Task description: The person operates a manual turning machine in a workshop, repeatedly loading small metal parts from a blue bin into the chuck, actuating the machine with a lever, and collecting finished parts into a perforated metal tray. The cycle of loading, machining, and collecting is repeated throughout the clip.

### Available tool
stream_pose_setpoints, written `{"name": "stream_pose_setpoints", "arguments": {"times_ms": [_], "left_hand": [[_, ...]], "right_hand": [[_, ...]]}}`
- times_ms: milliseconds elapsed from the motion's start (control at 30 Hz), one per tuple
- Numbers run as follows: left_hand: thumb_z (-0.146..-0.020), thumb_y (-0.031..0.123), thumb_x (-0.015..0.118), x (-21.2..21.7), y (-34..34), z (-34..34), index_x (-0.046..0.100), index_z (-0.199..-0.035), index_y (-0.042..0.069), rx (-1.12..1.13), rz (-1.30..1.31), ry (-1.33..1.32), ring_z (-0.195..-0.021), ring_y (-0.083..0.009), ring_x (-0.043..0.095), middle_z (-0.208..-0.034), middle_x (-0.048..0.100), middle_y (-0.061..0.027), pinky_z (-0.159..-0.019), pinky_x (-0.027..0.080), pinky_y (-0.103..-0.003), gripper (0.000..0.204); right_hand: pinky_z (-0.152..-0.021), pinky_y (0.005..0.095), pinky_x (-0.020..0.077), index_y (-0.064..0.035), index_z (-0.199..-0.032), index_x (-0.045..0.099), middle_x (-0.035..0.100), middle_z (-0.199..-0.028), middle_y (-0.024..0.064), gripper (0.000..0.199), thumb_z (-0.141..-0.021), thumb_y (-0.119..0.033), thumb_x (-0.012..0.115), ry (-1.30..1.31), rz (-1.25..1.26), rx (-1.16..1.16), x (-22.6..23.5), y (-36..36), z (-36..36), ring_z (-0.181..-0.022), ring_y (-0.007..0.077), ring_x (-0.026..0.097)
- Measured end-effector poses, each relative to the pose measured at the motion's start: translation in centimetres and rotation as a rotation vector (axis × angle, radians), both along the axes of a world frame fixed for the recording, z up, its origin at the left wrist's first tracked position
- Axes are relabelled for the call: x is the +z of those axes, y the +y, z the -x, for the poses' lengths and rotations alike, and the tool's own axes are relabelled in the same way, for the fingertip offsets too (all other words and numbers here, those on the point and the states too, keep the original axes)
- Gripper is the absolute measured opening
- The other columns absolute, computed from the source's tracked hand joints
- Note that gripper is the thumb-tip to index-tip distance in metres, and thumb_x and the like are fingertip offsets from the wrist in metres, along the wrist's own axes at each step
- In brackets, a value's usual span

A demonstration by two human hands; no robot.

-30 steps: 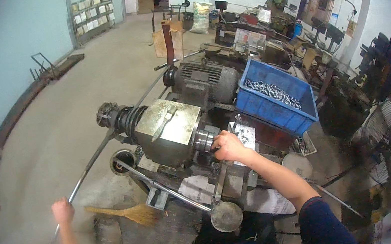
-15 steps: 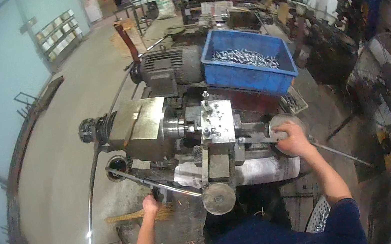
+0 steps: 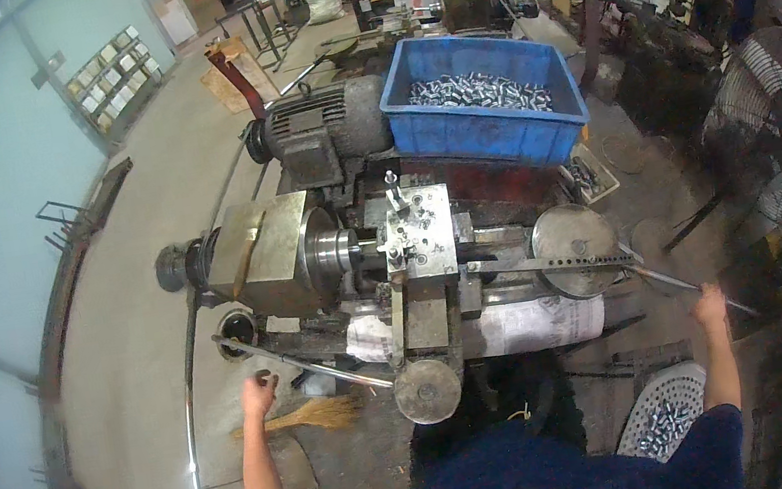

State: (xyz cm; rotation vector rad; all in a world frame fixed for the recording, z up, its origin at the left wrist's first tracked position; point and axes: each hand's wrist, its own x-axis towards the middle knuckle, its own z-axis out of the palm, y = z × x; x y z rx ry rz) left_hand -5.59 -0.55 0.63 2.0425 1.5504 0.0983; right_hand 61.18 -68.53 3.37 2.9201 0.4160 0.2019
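Observation:
My right hand point(image 3: 710, 304) is closed around the outer part of a long metal lever point(image 3: 661, 278), to the right of the lathe. That lever joins a flat bar with holes point(image 3: 576, 261) beside a round disc point(image 3: 573, 239). My left hand point(image 3: 258, 394) is off to the left, fingers loosely apart with nothing visible in them. Nearest to it is a slanting bar handle point(image 3: 329, 370) that runs to a round handwheel point(image 3: 428, 391) at the front. Between the hands stands the tool block point(image 3: 426, 229), facing the spindle chuck point(image 3: 331, 251).
Behind the lathe, a blue crate point(image 3: 486, 134) holds many small shiny metal parts; an electric motor point(image 3: 328, 124) stands beside it. A perforated tray point(image 3: 631, 431) with similar parts lies at lower right. A straw broom point(image 3: 320, 415) lies at lower left. A caged fan point(image 3: 767, 122) stands right.
My right hand has moved from the disc outward to the lever on the right. My left hand has drawn back leftward from the handle. The whole view has shifted slightly.

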Motion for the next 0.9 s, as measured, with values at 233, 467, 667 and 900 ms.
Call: {"name": "stream_pose_setpoints", "arguments": {"times_ms": [233,467,667,900], "left_hand": [[-0.086,0.039,0.051,6.3,-2.2,-3.0,0.052,-0.105,-0.008,0.394,0.14,-0.691,-0.048,-0.0193,0.06,-0.071,0.062,-0.019,-0.046,0.05,-0.026,0.051],[-0.085,0.026,0.051,2.7,-2.9,-7.1,0.048,-0.092,-0.004,0.446,0.122,-0.834,-0.053,-0.0219,0.06,-0.073,0.057,-0.0123,-0.047,0.054,-0.034,0.03],[-0.085,0.025,0.048,2.7,-2.3,-6.8,0.046,-0.096,-0.005,0.443,0.153,-0.776,-0.057,-0.024,0.061,-0.076,0.058,-0.0146,-0.048,0.054,-0.035,0.032],[-0.086,0.026,0.047,2.9,-1.6,-6.3,0.047,-0.092,-0.007,0.403,0.231,-0.749,-0.053,-0.0248,0.06,-0.072,0.057,-0.0149,-0.044,0.054,-0.035,0.033]], "right_hand": [[-0.066,0.0418,0.0476,-0.0046,-0.077,0.059,0.061,-0.074,0.0158,0.031,-0.055,-0.024,0.07,0.044,-0.109,-0.01,-1.4,0.1,9.3,-0.073,0.0336,0.059],[-0.054,0.0297,0.0419,-0.0003,-0.073,0.058,0.055,-0.064,0.0074,0.02,-0.058,-0.014,0.062,0.704,-0.827,-0.161,-1.9,3.3,25.7,-0.062,0.016,0.053],[-0.049,0.0238,0.0348,-0.0031,-0.078,0.057,0.049,-0.061,-0.0011,0.017,-0.062,-0.006,0.057,0.733,-1.219,0.0,0.2,7.3,30.1,-0.057,0.0082,0.046],[-0.047,0.0257,0.0383,-0.0009,-0.079,0.055,0.049,-0.059,0.0007,0.016,-0.066,-0.01,0.054,0.88,-1.19,-0.098,-1.9,6.3,29.6,-0.054,0.0104,0.046]]}}
